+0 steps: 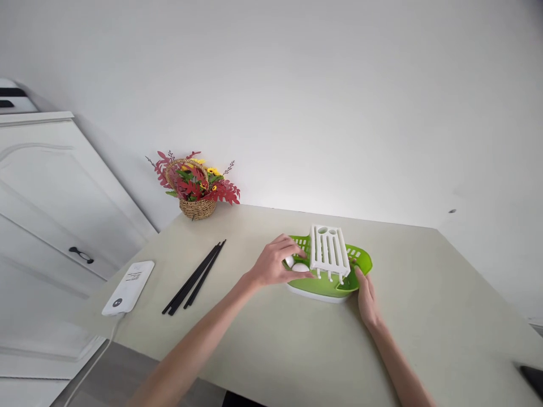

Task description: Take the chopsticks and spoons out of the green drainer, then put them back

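Observation:
A green slotted utensil holder (324,287) with a white base stands on the table. On top of it sits a white slatted rack (328,249) with hooks along its front edge and round holes at its back. My left hand (278,263) is at the holder's left end, thumb and fingers curled round smooth white rounded objects (300,267) there; their full shape is hidden. With my right hand (367,291) I grip the holder's right rim, thumb on the outside and fingertips partly hidden.
Several black chopsticks (195,280) lie to the left. Farther left is a white power bank (129,288) with a cable over the table edge. A basket of artificial flowers (197,206) stands at the back left, near the wall. A dark object (532,377) sits at the right edge.

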Available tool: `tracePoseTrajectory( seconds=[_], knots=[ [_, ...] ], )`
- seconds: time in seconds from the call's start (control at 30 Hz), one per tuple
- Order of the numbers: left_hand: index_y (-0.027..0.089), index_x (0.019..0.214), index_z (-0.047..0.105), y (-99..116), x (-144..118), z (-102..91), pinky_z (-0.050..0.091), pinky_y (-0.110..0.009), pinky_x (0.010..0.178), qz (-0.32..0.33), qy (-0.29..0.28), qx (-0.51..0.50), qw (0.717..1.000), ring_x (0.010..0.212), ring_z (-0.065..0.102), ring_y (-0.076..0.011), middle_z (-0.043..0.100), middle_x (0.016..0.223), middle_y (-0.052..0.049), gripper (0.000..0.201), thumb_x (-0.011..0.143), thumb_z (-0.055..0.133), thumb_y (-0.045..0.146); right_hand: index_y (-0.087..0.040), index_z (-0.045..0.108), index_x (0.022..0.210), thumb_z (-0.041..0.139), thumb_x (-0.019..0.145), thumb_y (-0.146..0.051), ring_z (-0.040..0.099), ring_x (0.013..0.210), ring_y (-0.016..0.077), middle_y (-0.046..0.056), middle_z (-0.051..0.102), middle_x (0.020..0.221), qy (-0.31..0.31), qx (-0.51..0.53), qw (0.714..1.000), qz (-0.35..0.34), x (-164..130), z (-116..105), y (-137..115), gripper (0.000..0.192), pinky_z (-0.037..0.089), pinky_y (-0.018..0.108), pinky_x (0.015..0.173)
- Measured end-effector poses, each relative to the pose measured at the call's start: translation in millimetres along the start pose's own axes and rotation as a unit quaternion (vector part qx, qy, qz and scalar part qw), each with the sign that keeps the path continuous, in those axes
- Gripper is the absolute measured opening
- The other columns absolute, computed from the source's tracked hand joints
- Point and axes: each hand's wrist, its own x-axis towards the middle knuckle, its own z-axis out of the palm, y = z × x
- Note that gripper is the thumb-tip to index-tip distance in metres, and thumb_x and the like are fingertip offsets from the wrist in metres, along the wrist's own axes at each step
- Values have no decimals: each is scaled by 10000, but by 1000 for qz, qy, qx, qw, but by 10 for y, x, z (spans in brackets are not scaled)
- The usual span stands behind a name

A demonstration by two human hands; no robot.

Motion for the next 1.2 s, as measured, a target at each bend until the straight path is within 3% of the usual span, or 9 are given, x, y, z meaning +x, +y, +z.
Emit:
tracePoseTrajectory(
  seconds=[0.33,0.57,0.8,1.03,1.2],
  knots=[
    [247,826,789,-166,-7,27,553,-388,792,-18,-32,-45,998,813,690,-241,777,843,-82,354,862,747,596,-253,670,1376,556,928,-679,519,1401,329,34,693,1384,-4,0,1000,3,-10,-12,-22,628,360,454,1211],
    [254,765,801,-172,-36,70,578,-390,770,-59,50,-94,993,770,705,-234,779,777,-75,373,762,822,626,-273,667,1375,559,932,-682,519,1402,312,19,674,1415,-21,3,1000,4,2,-21,-40,612,385,437,1194],
    [236,813,814,-123,-43,57,553,-308,645,-99,120,-94,983,730,704,-193,789,821,-72,375,871,732,597,-265,665,1388,557,945,-669,502,1419,321,44,649,1452,-38,-11,999,-7,11,-20,-28,609,373,461,1201],
    [188,713,775,-242,271,53,464,-238,558,-148,201,-25,968,582,648,-135,747,677,-17,370,867,753,524,-265,661,1391,557,953,-655,524,1400,311,47,658,1437,-54,-20,998,-25,32,-51,-7,596,381,446,1195],
    [193,705,744,-316,593,-14,396,-228,474,-205,217,-29,954,511,651,-134,685,596,15,400,853,737,564,-244,681,1343,552,960,-640,526,1395,311,64,658,1432,-58,-18,997,-38,40,-38,1,565,403,452,1177]
  ],
)
